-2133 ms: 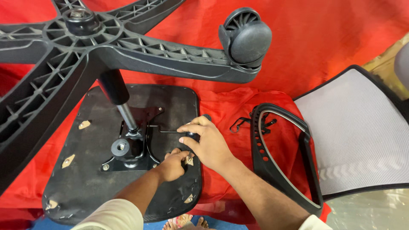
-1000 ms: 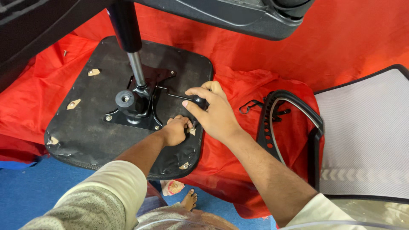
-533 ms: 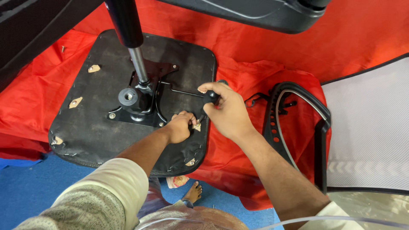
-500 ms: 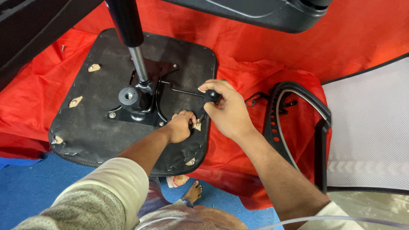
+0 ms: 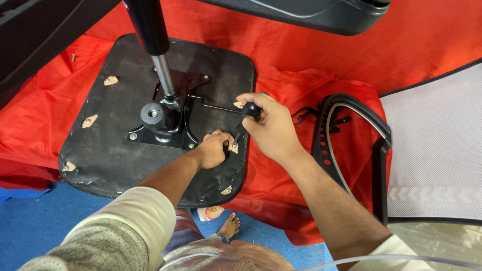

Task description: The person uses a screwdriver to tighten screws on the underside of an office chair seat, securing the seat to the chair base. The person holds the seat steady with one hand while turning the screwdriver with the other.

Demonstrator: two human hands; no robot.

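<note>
Right hand (image 5: 271, 128) grips black-handled screwdriver (image 5: 249, 111); tip down.

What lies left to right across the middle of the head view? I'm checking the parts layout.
Metal mechanism → left hand → right hand on black knob → black armrest → grey mesh panel.

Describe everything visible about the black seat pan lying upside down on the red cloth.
The black seat pan lies underside up on the red cloth, a rounded square covered in dark fabric stapled along its edges, with small tan patches at the bolt holes. A black metal mechanism plate with a gas cylinder is bolted near its middle. The left hand rests on its near right edge; the right hand grips a black-handled tool above it.
</note>
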